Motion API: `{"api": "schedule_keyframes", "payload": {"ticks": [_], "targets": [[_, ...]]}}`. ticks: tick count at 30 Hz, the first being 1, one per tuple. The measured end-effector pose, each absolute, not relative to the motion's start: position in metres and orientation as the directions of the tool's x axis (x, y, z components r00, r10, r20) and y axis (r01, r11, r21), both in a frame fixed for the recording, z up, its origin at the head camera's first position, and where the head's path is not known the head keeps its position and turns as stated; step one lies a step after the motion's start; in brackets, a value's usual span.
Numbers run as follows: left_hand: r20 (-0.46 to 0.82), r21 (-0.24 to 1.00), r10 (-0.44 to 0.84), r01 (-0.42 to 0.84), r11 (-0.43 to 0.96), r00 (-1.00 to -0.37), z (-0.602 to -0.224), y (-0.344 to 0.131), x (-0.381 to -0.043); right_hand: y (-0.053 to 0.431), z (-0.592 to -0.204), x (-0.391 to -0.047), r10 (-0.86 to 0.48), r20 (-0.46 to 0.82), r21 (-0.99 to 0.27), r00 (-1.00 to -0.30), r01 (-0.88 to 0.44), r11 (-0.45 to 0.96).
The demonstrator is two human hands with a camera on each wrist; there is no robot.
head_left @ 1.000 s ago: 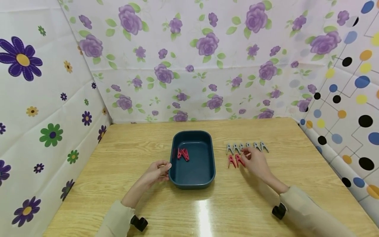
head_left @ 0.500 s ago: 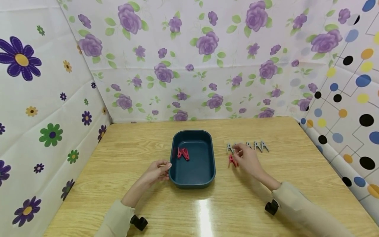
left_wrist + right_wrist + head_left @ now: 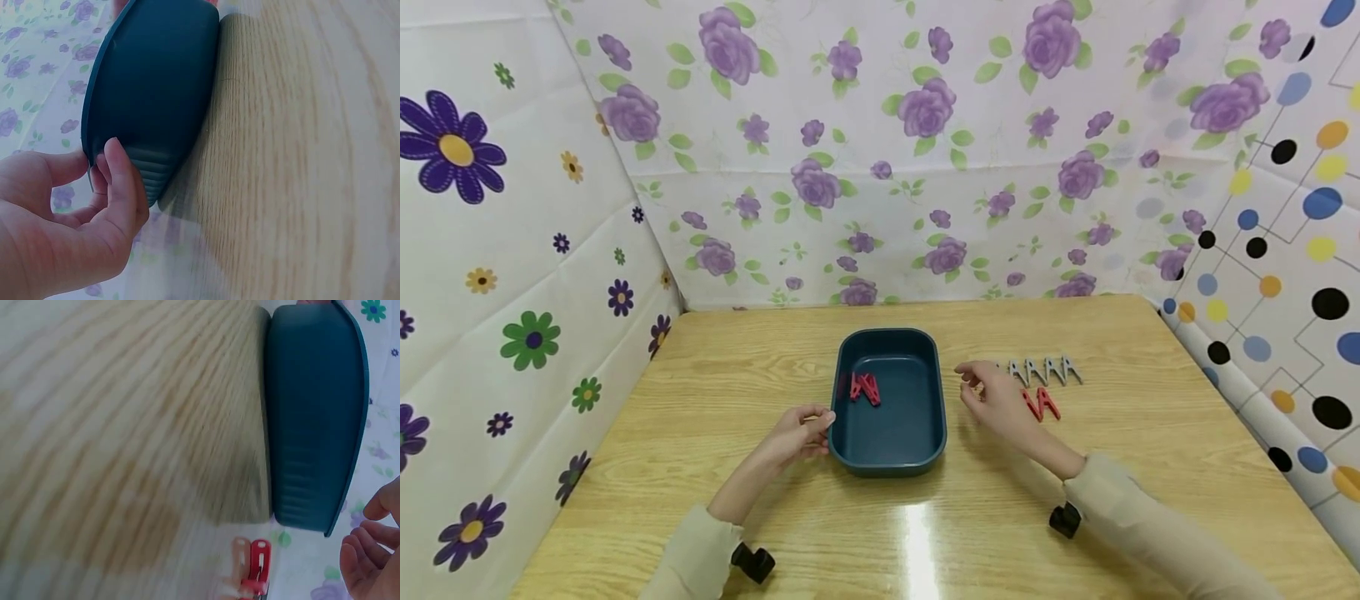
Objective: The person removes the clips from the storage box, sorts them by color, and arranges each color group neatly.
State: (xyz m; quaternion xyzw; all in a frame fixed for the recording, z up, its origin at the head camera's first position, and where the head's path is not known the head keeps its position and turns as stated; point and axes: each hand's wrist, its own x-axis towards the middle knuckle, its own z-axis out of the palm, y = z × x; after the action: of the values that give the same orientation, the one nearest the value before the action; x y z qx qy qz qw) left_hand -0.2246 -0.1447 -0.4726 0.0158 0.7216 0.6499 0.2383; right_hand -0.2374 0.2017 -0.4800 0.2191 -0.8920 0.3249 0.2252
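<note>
In the head view my left hand (image 3: 797, 435) grips the near-left rim of a dark teal plastic tub (image 3: 891, 463). The left wrist view shows thumb and fingers of the left hand (image 3: 87, 219) pinching that edge of the tub (image 3: 150, 87). Two red clothespins (image 3: 865, 388) lie inside the tub. My right hand (image 3: 996, 404) hovers just right of the tub, fingers loosely bent, thumb apart, nothing visible between them. On the table right behind it lie red clothespins (image 3: 1048, 403); the hand hides the left part of that row. Another red clothespin (image 3: 259, 569) shows below the tub in the right wrist view.
A row of several grey-blue clothespins (image 3: 1051, 371) lies behind the red ones, its left end covered by my right hand. The wooden table (image 3: 752, 350) is bounded by floral cloth (image 3: 880, 233) at the back and patterned cloths at both sides.
My right hand has moved left from the clothespins toward the tub. This uncovers red clothespins at the right and hides those at the left. The left hand and tub stay put.
</note>
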Motion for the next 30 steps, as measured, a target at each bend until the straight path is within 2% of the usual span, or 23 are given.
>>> {"api": "schedule_keyframes", "payload": {"ticks": [13,22,30], "targets": [[-0.323,0.946,0.327,-0.291,0.144,-0.888,-0.477,-0.145,-0.225,0.176,-0.470,-0.243,-0.367,0.552,-0.377,-0.749,-0.617,0.691],[-0.325,0.946,0.327,-0.298,0.131,-0.887,-0.478,-0.144,-0.227,0.159,-0.463,-0.257,-0.543,0.408,-0.314,-0.734,-0.672,0.671],[-0.322,0.947,0.326,-0.300,0.118,-0.889,-0.477,-0.145,-0.227,0.147,-0.461,-0.268,-0.621,0.281,-0.320,-0.732,-0.681,0.658]]}}
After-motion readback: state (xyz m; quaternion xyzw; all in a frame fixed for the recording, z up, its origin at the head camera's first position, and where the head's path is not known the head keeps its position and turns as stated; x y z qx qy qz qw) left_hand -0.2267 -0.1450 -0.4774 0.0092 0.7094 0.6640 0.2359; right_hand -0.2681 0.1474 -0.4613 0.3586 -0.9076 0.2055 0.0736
